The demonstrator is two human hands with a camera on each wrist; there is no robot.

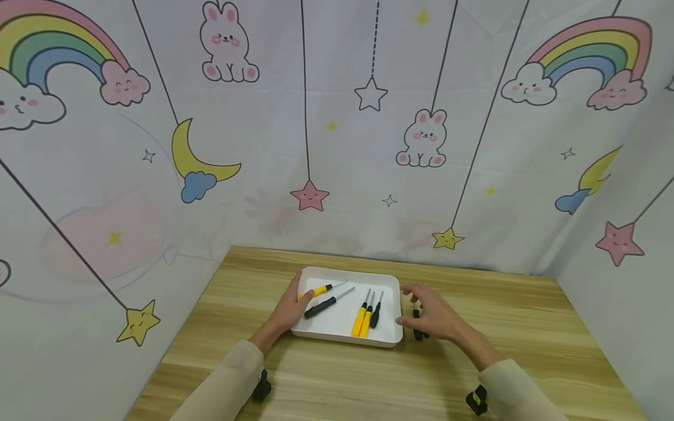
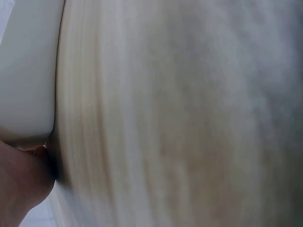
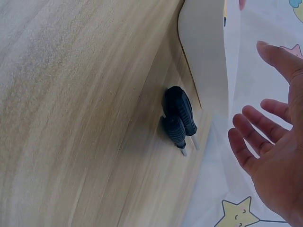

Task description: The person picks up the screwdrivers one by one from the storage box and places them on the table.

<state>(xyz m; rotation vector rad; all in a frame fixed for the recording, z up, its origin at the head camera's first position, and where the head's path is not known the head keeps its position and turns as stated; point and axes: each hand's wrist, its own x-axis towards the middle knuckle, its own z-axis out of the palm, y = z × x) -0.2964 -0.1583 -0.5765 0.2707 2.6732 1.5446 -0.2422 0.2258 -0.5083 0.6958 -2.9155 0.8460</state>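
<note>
At the left end of the white tray (image 1: 329, 328), the left hand (image 1: 288, 309) pinches the rim, thumb over the edge. Right hand (image 1: 434, 313) is spread and holding nothing, up over the bench (image 1: 337, 380) just beside the tray's right end; can't tell from the head view if its thumb touches the rim.

My worry: that left thumb sits right by a yellow-handled screwdriver (image 1: 321, 290), so a shifting grip might knock it. Sliding the tray right could also bump the black screwdrivers (image 3: 179, 118) lying on the bench there. Round handles, so I'd guess they'd roll easily.

Funny how the views differ. Head cam has the right hand partly hiding that pair, while the right wrist cam shows both handles side by side, apart from the tray wall. But only head cam shows all five screwdrivers inside; left wrist gets just tray wall, bench and a bit of hand.
</note>
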